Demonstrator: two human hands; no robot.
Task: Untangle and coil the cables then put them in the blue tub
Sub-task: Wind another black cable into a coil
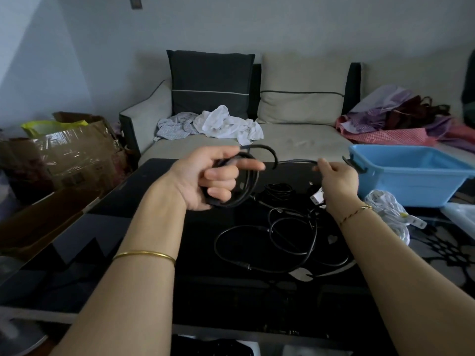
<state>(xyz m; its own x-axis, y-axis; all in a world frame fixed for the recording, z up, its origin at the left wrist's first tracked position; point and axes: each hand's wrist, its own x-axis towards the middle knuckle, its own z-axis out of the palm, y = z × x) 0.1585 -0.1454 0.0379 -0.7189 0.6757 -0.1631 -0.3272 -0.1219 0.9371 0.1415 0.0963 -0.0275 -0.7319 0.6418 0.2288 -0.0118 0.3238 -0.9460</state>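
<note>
We are mid-coil on one black cable [246, 181]. Our left hand [205, 178] carries the loops made so far, the fingers [223, 192] curled through the ring so it cannot spring open, with the forefinger stretched out over the top strand. Our right hand [336, 176] holds the same cable's free run, thumb and fingers pressed together on the strand, keeping it taut between the two hands so that, as we judge it, the next loop can be laid evenly. One short end arches up and over beyond the left hand.

Below, near the middle of the bench [159, 253], lies a loose tangle [282, 242] of black leads; we cannot count them surely, since they cross one another, but there seem to be at least two. One small black bundle [280, 191] sits farther back, already wound. One white bundle [385, 209] rests near the right edge, just in front of the tub [411, 176].

The one blue tub stands at the far right corner, close to the right hand, and what we see of its inside looks empty, so no cable seems to have gone in yet. Beyond the bench are a sofa [295, 140] with two cushions and some crumpled cloth [221, 124].
</note>
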